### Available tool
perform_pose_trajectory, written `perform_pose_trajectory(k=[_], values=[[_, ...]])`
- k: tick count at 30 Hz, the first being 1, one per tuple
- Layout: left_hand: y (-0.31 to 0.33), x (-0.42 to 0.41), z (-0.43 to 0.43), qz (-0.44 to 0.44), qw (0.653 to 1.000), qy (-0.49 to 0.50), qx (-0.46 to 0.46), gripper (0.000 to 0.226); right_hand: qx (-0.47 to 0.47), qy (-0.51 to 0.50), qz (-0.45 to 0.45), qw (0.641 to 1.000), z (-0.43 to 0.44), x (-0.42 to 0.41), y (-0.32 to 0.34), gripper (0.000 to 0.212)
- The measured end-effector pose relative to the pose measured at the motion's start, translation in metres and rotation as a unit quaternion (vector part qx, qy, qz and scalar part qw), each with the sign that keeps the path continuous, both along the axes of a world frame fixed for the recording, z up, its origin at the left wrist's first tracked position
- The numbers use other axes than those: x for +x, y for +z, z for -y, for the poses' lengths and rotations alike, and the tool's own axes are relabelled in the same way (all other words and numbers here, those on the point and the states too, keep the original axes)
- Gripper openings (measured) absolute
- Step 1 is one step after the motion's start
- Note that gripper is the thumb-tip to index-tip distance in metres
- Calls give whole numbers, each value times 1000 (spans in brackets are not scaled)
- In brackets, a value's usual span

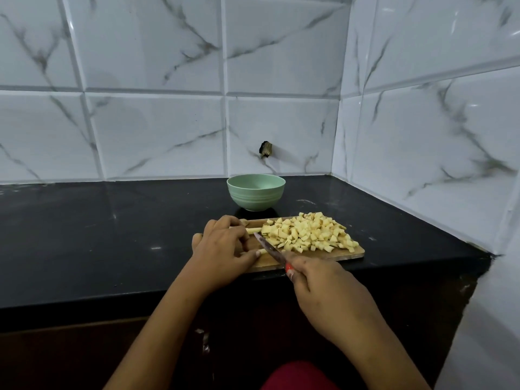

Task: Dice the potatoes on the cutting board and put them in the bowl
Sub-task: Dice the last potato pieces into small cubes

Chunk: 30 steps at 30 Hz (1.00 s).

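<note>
Most potato lay as dice (308, 235) on the board's (349, 256) right half, near the worktop's (112, 235) front edge. The left hand (222, 249) curled over a few uncut sticks (253, 229), and the right hand (323, 285) gripped the knife (268, 249). The bowl (256, 192) behind the board looked empty, so filling it remained.

Green bowl (256, 192), black counter (112, 220), grey-veined white tiles (157, 52).

We see a black desk (112, 235) running into the right rear corner, backed by white wall tiles (152, 130) veined in grey. A small dark broken spot (266, 149) marks one tile just above the desk's rear edge. Red cloth (298, 375) shows below the front edge.
</note>
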<state>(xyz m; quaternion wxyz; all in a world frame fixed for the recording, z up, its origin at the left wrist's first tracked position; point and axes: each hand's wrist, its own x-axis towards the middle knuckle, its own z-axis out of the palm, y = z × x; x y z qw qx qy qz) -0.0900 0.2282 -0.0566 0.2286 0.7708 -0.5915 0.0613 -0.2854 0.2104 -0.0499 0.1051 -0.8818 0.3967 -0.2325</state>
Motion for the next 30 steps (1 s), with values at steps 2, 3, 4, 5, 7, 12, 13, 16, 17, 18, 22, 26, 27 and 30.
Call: perform_pose_trajectory(k=[2,3,4,5,7,12,13,16,17,18,22,26,27,30], values=[[-1,-3,1,0,1000,10,-14,17,-40,-15,-54,998,-1,5,0,46],[-2,-4,1,-6,1000,12,-21,16,-58,-22,-83,995,-1,9,-2,50],[-3,-5,0,-17,999,13,-29,16,-73,-23,-109,991,-1,14,-4,56],[-4,-6,-1,-28,999,13,-39,19,-80,-20,-129,988,-3,18,-5,61],[-5,-8,-3,-38,998,13,-56,22,-78,-20,-148,986,-3,24,-5,67],[-5,-13,-8,-73,993,15,-93,12,-80,-49,-87,992,10,16,-5,63],[-5,-14,-7,-79,992,15,-99,12,-83,-49,-73,993,11,14,-5,62],[-4,-18,-5,-95,989,7,-117,6,-78,-25,-75,994,7,10,-3,59],[-4,-19,-5,-100,987,6,-122,4,-79,-16,-80,994,6,10,-4,58],[-3,-20,-6,-103,987,5,-127,4,-83,-10,-82,993,5,12,-5,57],[-4,-17,-8,-108,985,35,-132,4,-111,3,-83,990,9,18,-6,51],[-5,-19,-6,-85,985,85,-120,7,-145,-18,-96,985,13,22,-1,54],[-5,-20,-5,-80,985,89,-121,8,-149,-25,-94,984,14,21,-1,57],[-4,-21,-4,-76,985,101,-117,10,-137,-28,-74,987,15,15,-1,60]])
